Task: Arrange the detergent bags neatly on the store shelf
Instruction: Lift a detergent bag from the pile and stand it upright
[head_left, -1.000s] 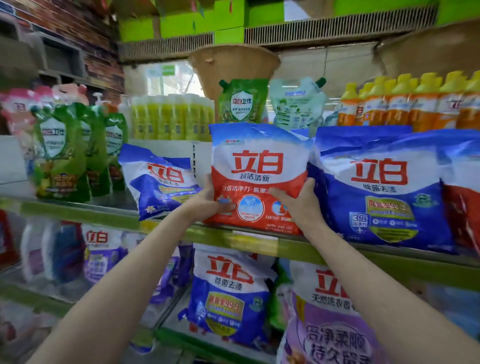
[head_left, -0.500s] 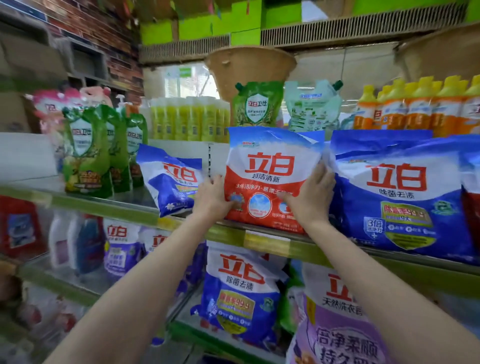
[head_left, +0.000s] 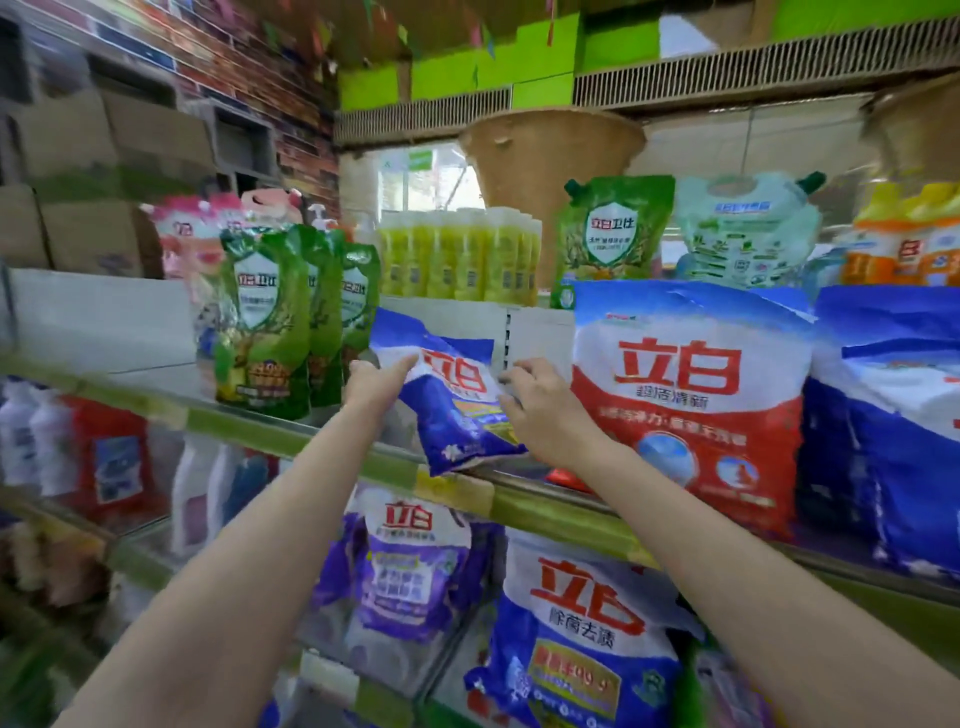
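A small blue detergent bag (head_left: 453, 400) leans tilted on the green-edged shelf (head_left: 561, 512), its lower corner poking over the front edge. My left hand (head_left: 371, 382) grips its upper left side. My right hand (head_left: 540, 408) rests on its right edge, fingers curled against it. Just to the right stands the red-and-white detergent bag (head_left: 696, 410), upright and free of my hands. A large blue bag (head_left: 893, 431) stands beside that at the far right.
Green refill pouches (head_left: 265, 322) stand left of the small bag, yellow bottles (head_left: 462, 260) behind it. More pouches (head_left: 613, 234) and orange bottles (head_left: 904, 244) fill the back. The shelf below holds purple (head_left: 415, 571) and blue (head_left: 576, 639) detergent bags.
Both hands have left the red-and-white bag, which now stands upright, and moved left onto the small blue bag. The view has swung left and closer.
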